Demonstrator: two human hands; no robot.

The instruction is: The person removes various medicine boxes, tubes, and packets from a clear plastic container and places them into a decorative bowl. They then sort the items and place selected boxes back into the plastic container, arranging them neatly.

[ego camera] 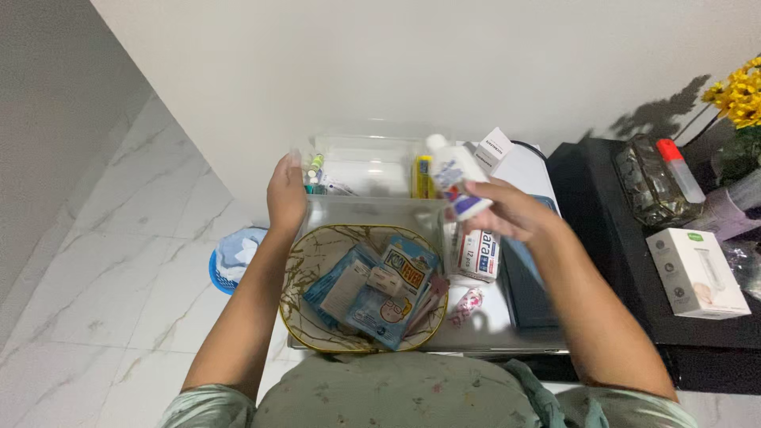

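Observation:
My right hand (507, 210) holds a small white plastic bottle (452, 176) with a blue and white label, lifted above a clear plastic storage box (372, 210). My left hand (285, 194) grips the box's left rim. Inside the box lie a few small tubes and a yellow packet (424, 176). In front of the box sits a round gold-patterned tray (305, 265) piled with blue sachets and packets (380, 289).
A white medicine carton (478, 254) lies right of the tray, a small white box (493, 147) behind it. On the black table at right stand a glass container (650, 186), a white carton (696, 273) and yellow flowers (741, 95). A blue basket (230, 257) rests on the marble floor.

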